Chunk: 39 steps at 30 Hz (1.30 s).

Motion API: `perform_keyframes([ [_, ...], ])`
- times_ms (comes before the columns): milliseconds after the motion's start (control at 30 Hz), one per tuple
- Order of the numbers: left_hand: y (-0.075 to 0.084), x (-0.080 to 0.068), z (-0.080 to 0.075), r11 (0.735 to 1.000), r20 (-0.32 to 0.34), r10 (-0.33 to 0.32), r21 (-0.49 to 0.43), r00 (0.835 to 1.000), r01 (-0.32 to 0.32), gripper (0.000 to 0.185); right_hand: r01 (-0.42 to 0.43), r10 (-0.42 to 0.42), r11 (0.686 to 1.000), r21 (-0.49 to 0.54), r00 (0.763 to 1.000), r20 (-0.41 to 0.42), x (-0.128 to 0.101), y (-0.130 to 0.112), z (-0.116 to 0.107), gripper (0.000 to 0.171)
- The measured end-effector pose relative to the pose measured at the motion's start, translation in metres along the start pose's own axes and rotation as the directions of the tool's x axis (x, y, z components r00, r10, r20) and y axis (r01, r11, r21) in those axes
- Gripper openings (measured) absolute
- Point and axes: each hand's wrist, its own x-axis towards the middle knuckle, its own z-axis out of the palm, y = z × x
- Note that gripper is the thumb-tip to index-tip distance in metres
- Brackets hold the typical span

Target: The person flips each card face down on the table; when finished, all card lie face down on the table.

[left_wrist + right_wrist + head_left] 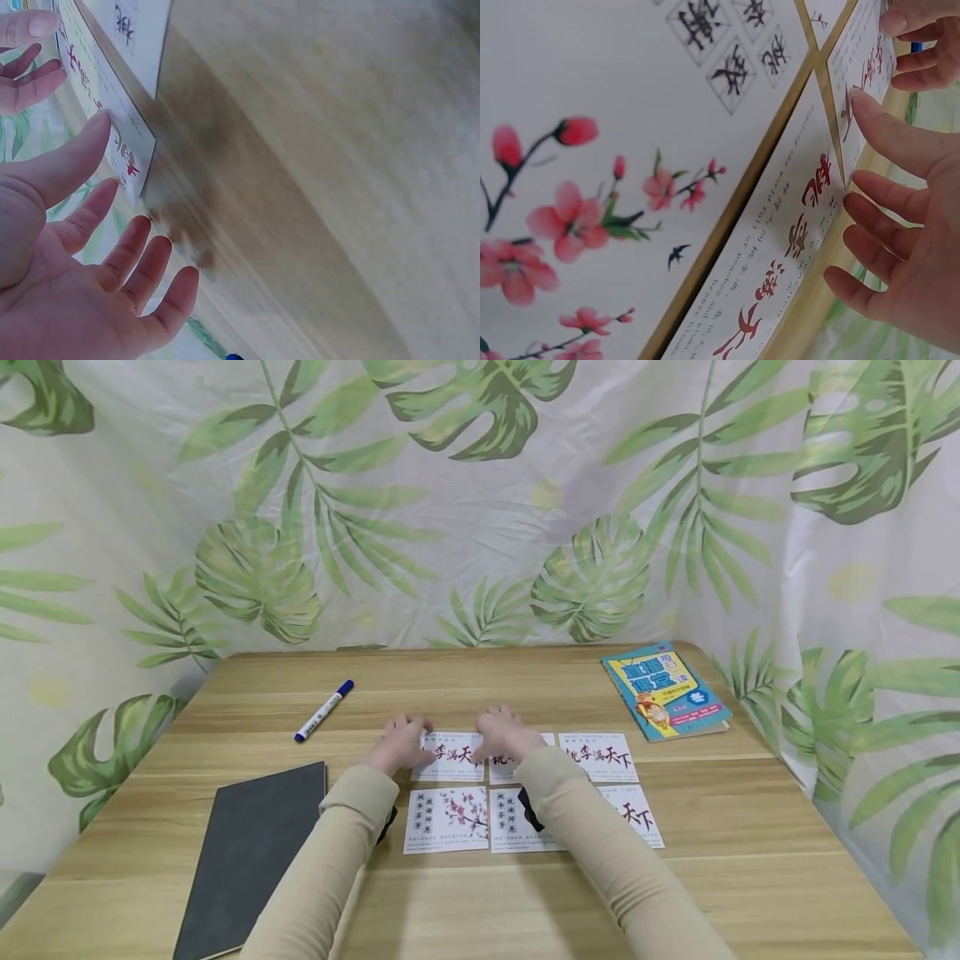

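Note:
White printed cards lie in two rows of three on the wooden table. My left hand (405, 742) is at the left edge of the far-left card (448, 768), which bears red characters; in the left wrist view its thumb overlaps that card and the fingers are spread. Between this card and the far-middle card (501, 770) is my right hand (510, 735), fingers loosely extended in the right wrist view, thumb tip over the far-left card's edge. Nearer lie a blossom card (447, 820) and a second blossom card (615, 150), partly covered by my right forearm in the head view.
A far-right card (597, 757) and a near-right card (641, 818) complete the rows. A dark board (258, 852) lies at left, with a blue-capped marker (324, 711) beyond it. A colourful book (666, 691) lies at the back right. A leaf-patterned curtain (480, 568) hangs behind the table.

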Motion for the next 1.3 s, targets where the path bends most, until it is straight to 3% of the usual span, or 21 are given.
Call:
perform_keyframes([
  [300, -0.002, 0.001, 0.005, 1.000, -0.016, 0.004, -0.019, 1.000, -0.004, 0.058, 0.006, -0.007, 1.000, 0.021, 1.000, 0.027, 0.002, 0.002, -0.001, 0.058],
  [667, -0.002, 0.003, 0.010, 0.999, -0.055, 0.016, -0.030, 0.998, -0.018, 0.060, 0.008, -0.008, 0.994, 0.109, 1.000, 0.000, 0.002, 0.003, -0.006, 0.055],
  [833, -0.003, 0.003, 0.010, 0.999, -0.081, 0.027, -0.037, 0.996, -0.030, 0.056, 0.011, -0.009, 0.966, 0.257, 1.000, -0.007, 0.009, 0.004, -0.008, 0.043],
  [933, -0.003, 0.001, 0.010, 0.998, -0.097, 0.036, -0.047, 0.995, -0.041, 0.051, 0.009, 0.007, 0.929, 0.370, 0.999, -0.041, 0.018, 0.008, -0.006, 0.027],
  [1000, -0.004, 0.000, 0.011, 0.998, -0.107, 0.049, -0.038, 0.993, -0.054, 0.048, 0.052, -0.017, 0.869, 0.492, 0.997, -0.075, 0.045, 0.028, 0.011, 0.019],
  [1133, -0.005, -0.002, 0.013, 0.997, -0.125, 0.080, -0.007, 0.989, -0.081, 0.043, -0.010, 0.056, 0.741, 0.671, 0.997, -0.047, 0.059, 0.037, 0.021, 0.025],
  [1167, -0.005, -0.002, 0.014, 0.996, -0.131, 0.088, -0.002, 0.987, -0.089, 0.042, -0.023, 0.066, 0.701, 0.713, 0.997, -0.033, 0.058, 0.038, 0.021, 0.025],
  [1233, -0.005, -0.002, 0.016, 0.994, -0.139, 0.110, -0.009, 0.984, -0.112, 0.038, -0.084, 0.123, 0.664, 0.743, 0.992, 0.002, 0.032, 0.022, 0.005, 0.027],
  [1300, -0.005, -0.002, 0.018, 0.989, -0.140, 0.138, -0.030, 0.981, -0.143, 0.033, -0.071, 0.115, 0.614, 0.786, 0.993, 0.001, 0.011, 0.012, -0.006, 0.026],
])
